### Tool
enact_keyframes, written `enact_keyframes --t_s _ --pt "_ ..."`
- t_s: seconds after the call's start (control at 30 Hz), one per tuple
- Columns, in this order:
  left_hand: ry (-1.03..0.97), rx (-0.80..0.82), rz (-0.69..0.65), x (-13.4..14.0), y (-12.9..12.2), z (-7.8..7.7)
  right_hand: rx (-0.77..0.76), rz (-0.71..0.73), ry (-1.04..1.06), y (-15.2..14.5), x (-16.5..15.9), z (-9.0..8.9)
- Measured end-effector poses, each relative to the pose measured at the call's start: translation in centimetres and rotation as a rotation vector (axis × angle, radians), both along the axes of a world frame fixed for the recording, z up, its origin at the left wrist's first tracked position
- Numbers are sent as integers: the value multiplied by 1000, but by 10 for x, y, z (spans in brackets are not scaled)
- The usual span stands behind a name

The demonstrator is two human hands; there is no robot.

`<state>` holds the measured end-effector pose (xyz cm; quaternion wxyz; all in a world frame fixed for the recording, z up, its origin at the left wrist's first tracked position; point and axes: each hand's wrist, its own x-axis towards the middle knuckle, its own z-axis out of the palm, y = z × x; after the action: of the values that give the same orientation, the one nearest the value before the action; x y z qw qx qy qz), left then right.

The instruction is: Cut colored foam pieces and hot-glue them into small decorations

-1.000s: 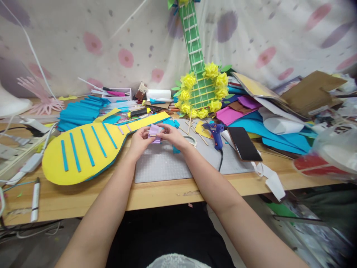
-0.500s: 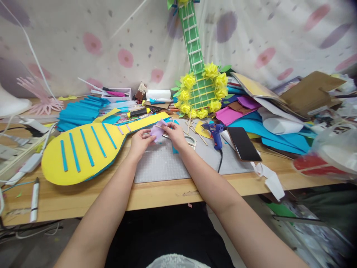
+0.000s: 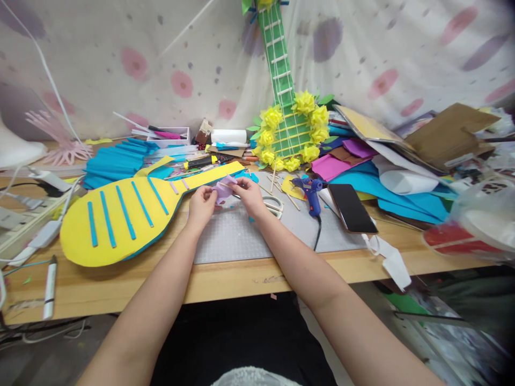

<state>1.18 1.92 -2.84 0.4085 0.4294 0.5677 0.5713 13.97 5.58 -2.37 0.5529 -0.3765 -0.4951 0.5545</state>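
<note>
Between my hands is a small piece of purple paper [image 3: 225, 187]. My left hand [image 3: 202, 204] pinches its left edge. My right hand [image 3: 250, 196] closes on its right side, seemingly with a thin wooden stick held against the paper; my fingers partly cover both. Below my right hand lie scissors [image 3: 276, 208], their handle loops showing, on the grey cutting mat [image 3: 237, 244]. To the left rests a yellow paper guitar [image 3: 120, 222] with blue strips across its body and two purple strips on its neck.
A blue glue gun [image 3: 310, 193] and a black phone [image 3: 352, 208] lie right of my hands. Behind stands a green paper guitar [image 3: 284, 88] ringed by yellow paper flowers. Coloured paper [image 3: 406, 185] is heaped at right, beside a plastic-covered bucket [image 3: 475, 230]. A marker [image 3: 50, 289] lies far left.
The purple paper has dropped slightly and turned or folded between my fingers. My left hand has shifted slightly, and its fingers are more bunched. The other things stay in place.
</note>
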Motion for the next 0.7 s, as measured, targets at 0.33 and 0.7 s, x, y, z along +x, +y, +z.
enact_keyframes --t_s 0.33,0.7 --pt "211 38 29 -3 -1 -4 -62 -53 62 3 -2 -5" --pt "-61 23 17 -3 4 -2 -121 -167 220 9 3 -4"
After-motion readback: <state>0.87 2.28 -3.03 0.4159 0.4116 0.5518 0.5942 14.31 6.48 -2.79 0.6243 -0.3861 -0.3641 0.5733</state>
